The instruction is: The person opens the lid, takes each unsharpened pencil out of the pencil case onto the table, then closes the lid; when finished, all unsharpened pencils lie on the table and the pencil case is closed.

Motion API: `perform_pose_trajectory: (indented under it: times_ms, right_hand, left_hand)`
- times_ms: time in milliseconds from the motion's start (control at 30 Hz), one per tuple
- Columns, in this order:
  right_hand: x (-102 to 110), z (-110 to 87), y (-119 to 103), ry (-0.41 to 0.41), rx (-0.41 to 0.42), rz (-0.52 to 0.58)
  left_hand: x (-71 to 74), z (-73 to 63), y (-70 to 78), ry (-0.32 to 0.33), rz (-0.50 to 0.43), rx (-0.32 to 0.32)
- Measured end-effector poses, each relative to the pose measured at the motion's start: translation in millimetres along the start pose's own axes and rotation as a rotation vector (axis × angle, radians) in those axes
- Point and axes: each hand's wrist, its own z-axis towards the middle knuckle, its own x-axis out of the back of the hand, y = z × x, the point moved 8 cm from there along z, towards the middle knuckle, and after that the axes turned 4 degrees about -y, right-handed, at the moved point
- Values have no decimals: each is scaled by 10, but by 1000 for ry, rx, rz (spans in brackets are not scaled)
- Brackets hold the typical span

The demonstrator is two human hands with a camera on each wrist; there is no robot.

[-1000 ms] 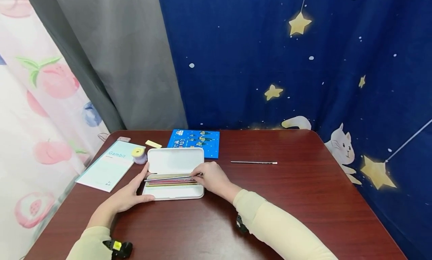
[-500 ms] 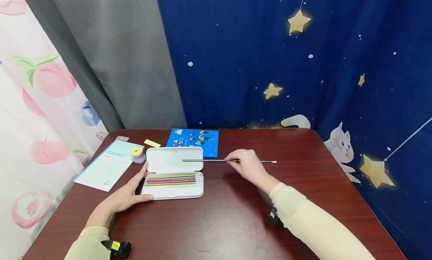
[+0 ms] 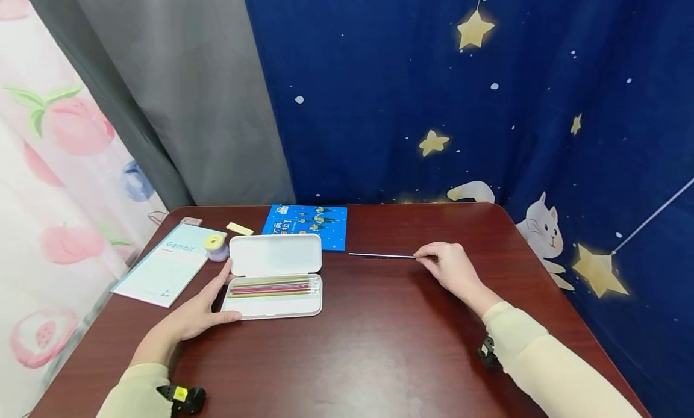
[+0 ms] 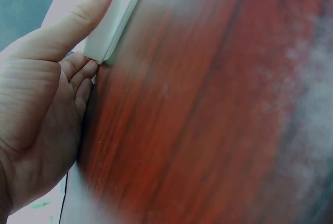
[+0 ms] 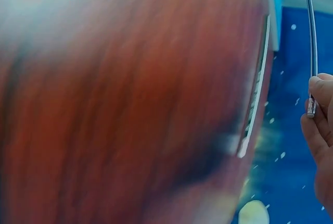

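In the head view, my right hand [image 3: 451, 268] hid one end of the pencil [image 3: 382, 255] I held, and the lid [image 3: 275, 256] covered part of the blue book [image 3: 332, 225]. The notebook's [image 3: 165, 264] smallest print was too tiny to read. The left wrist view cut off my left hand [image 4: 44, 94] and the case [image 4: 118, 15]; the right wrist view blurred the table [image 5: 130, 104].

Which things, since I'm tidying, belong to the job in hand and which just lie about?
Probably the job:
held pencil in right hand
loose pencil
open case at left hand
pencils inside

Lying about:
notebook
blue book
yellow strip
lilac object
pinkish block
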Motion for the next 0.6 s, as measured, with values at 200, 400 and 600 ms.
perform_pose_trajectory:
  times_ms: [200,400,600]
  right_hand:
    - [-52,-101,208,-15,-19,-36]
    - [-141,-175,368,-52,-64,-50]
    - [-198,-219,475,-74,-118,-67]
  left_hand:
    - [1,-19,-39,-20,-11,52]
    - [10,-31,-27,-18,-17,48]
    - [3,-1,-24,-17,-7,25]
